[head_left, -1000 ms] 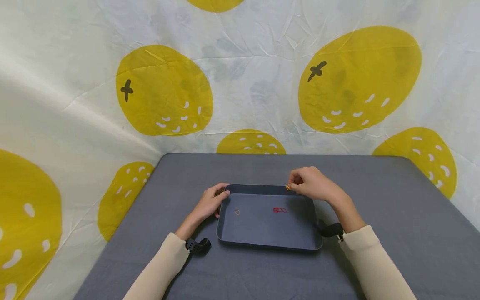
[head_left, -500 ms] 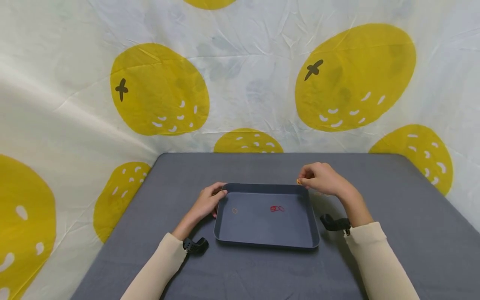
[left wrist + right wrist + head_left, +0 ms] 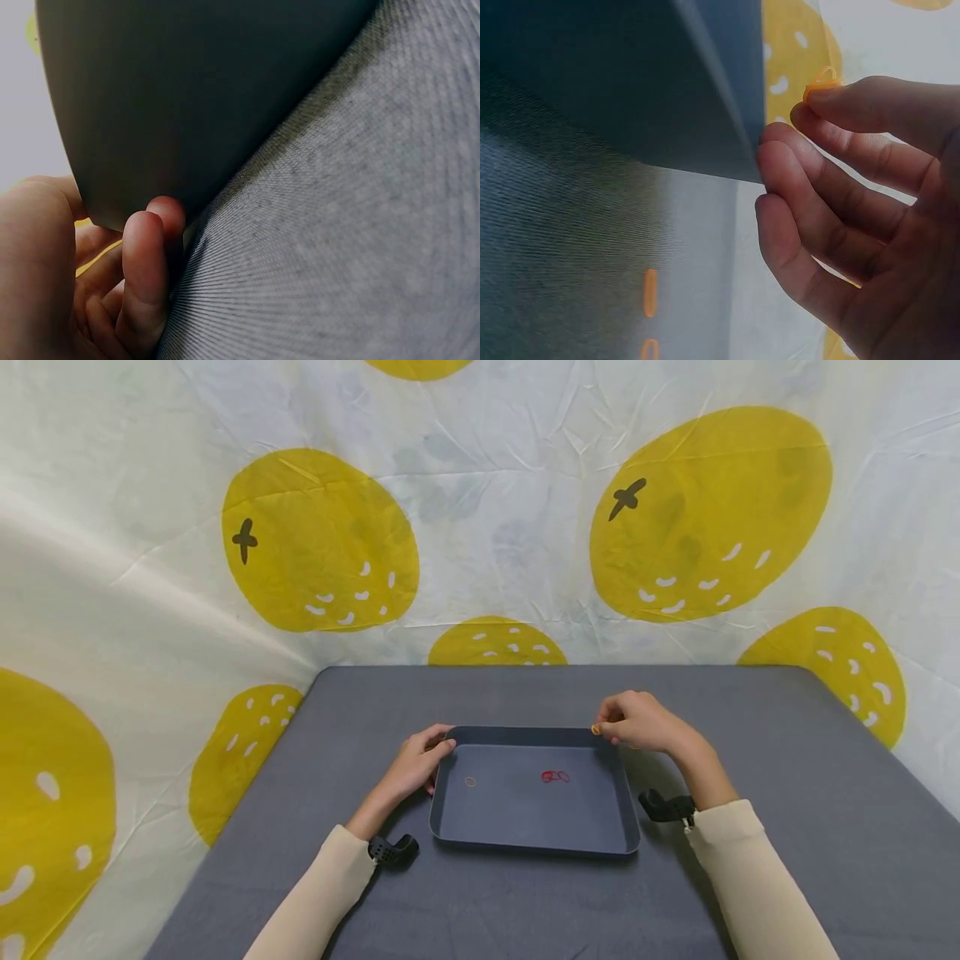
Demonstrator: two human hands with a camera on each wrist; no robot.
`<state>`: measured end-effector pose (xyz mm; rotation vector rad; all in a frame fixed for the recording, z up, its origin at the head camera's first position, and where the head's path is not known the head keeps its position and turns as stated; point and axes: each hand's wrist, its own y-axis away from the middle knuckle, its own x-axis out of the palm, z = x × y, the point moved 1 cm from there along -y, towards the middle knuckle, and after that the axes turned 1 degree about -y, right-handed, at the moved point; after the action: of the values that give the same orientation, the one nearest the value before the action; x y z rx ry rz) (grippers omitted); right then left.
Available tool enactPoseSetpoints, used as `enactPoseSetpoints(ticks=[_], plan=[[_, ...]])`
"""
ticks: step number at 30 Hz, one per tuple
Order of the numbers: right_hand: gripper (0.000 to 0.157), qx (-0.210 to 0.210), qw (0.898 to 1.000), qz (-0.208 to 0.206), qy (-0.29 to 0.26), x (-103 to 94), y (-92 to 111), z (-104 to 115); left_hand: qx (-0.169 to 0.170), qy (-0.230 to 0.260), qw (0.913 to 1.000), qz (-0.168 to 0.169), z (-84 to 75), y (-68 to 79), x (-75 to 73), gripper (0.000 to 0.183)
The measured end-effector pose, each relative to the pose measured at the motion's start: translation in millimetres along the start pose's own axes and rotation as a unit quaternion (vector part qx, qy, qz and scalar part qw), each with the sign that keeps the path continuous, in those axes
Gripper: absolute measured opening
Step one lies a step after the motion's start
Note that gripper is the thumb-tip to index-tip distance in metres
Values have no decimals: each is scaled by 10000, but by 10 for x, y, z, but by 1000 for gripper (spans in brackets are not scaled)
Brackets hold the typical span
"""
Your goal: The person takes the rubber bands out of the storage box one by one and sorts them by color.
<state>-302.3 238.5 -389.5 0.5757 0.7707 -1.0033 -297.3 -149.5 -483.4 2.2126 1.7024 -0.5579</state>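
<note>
A dark grey rectangular tray (image 3: 510,822) lies on the table. My left hand (image 3: 414,764) grips its far left corner, thumb on the rim and fingers curled against the outer wall, as the left wrist view shows. At the far right corner, my right hand (image 3: 641,722) pinches an orange rubber band (image 3: 821,88) between thumb and index finger. Its other fingers are bent close beside the tray's outer wall. Inside the tray, several red rubber bands (image 3: 555,777) cluster near the middle, and a single thin orange band (image 3: 470,782) lies toward the left.
In the right wrist view, one orange rubber band (image 3: 650,292) rests on the tablecloth outside the tray, with a second orange band (image 3: 650,349) below it at the frame edge. A patterned curtain (image 3: 510,552) hangs behind the grey table (image 3: 480,902).
My right hand has shifted right along the back rim to the far right corner, then dipped slightly, still pinching the orange rubber band. My left hand keeps its grip on the tray.
</note>
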Motion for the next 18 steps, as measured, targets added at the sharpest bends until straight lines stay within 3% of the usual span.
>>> enactPoseSetpoints(ticks=[9,18], plan=[[14,-178,9993,-38,330,46,-109,25,104,32,9999,-66,-8,9,-37,34],[14,-113,9995,-34,298,105,-68,49,210,0,9997,101,14,15,-48,39]])
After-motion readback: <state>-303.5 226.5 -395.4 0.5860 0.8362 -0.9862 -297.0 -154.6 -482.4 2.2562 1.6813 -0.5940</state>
